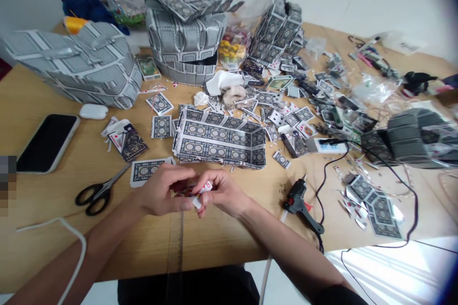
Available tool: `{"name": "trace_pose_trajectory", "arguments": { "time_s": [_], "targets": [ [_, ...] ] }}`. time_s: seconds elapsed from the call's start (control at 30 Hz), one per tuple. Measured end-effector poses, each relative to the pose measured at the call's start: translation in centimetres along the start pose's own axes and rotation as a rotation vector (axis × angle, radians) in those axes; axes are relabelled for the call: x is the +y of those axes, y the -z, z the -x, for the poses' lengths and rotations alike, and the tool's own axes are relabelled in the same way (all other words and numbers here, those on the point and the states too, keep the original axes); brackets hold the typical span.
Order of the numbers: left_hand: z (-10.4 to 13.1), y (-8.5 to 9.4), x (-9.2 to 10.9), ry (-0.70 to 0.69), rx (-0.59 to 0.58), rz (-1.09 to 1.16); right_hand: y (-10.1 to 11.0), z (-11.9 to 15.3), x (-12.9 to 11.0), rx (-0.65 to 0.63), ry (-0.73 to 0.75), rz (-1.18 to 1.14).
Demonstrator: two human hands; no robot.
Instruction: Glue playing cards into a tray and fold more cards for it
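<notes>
Between my two hands, near the table's front edge, is a playing card (204, 188) that looks bent or folded. My left hand (165, 190) grips its left side, and my right hand (221, 194) pinches the right end with fingers closed. Much of the card is hidden by the fingers. Just beyond my hands stands an open box woven from playing cards (220, 140). A small stack of cards (145, 171) lies face down beside my left hand. Under my hands a clear ruler (175, 243) sticks out over the table's edge.
Black scissors (95, 195) and a phone (48, 143) lie at left. A glue gun (302, 205) rests at right, near a power strip (327, 146) and looping black cable. Large woven card pieces (184, 33) stand at the back. Loose cards and scraps (382, 214) litter the right side.
</notes>
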State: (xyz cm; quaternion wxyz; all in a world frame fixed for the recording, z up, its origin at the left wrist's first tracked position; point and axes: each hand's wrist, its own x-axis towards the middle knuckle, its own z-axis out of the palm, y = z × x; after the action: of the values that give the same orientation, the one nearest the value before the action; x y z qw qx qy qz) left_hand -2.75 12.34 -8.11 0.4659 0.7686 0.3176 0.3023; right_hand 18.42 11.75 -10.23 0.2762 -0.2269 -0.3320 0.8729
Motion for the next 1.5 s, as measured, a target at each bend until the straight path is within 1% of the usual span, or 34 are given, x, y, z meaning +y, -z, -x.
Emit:
{"name": "trace_pose_trajectory", "arguments": {
  "time_s": [0.17,0.37,0.53,0.7,0.77,0.9,0.97,1.07,1.17,1.23,1.37,1.43,1.5],
  "targets": [
    [0.2,-0.2,-0.5,-0.005,0.053,-0.020,0.0,0.0,-0.2,0.027,0.056,-0.015],
    [0.2,-0.1,-0.8,0.021,0.047,0.031,0.0,0.0,-0.4,-0.017,0.094,-0.014],
    [0.1,-0.1,-0.5,0.007,0.048,0.034,-0.2,-0.2,-0.4,0.031,0.136,0.031],
    [0.0,0.2,-0.3,0.039,-0.015,0.020,-0.3,-0.2,-0.4,0.099,0.114,0.068],
    [0.0,0.5,-0.2,0.025,-0.022,-0.005,-0.3,-0.2,-0.5,0.103,0.085,0.061],
    [0.1,0.9,-0.1,-0.020,0.022,-0.107,-0.5,0.0,-0.6,0.091,0.033,0.029],
    [0.2,1.0,0.0,-0.013,0.050,-0.145,-0.6,0.0,-0.6,0.087,0.021,0.010],
    [0.3,1.0,-0.2,0.022,0.081,-0.126,-0.7,0.2,-0.6,0.031,0.012,-0.017],
    [0.3,1.1,-0.3,0.077,0.084,-0.040,-0.6,0.3,-0.7,-0.013,0.015,-0.009],
    [0.2,1.1,-0.2,0.094,0.070,-0.012,-0.6,0.3,-0.8,-0.006,0.025,0.015],
    [-0.1,1.0,0.1,0.080,0.057,-0.030,-0.6,0.3,-0.8,0.009,0.041,0.088],
    [-0.2,1.0,0.2,0.082,0.075,-0.040,-0.7,0.3,-0.7,0.018,0.054,0.131],
    [-0.2,1.0,0.0,0.084,0.092,-0.053,-0.9,0.3,-0.5,0.047,0.099,0.186]
  ]
}}
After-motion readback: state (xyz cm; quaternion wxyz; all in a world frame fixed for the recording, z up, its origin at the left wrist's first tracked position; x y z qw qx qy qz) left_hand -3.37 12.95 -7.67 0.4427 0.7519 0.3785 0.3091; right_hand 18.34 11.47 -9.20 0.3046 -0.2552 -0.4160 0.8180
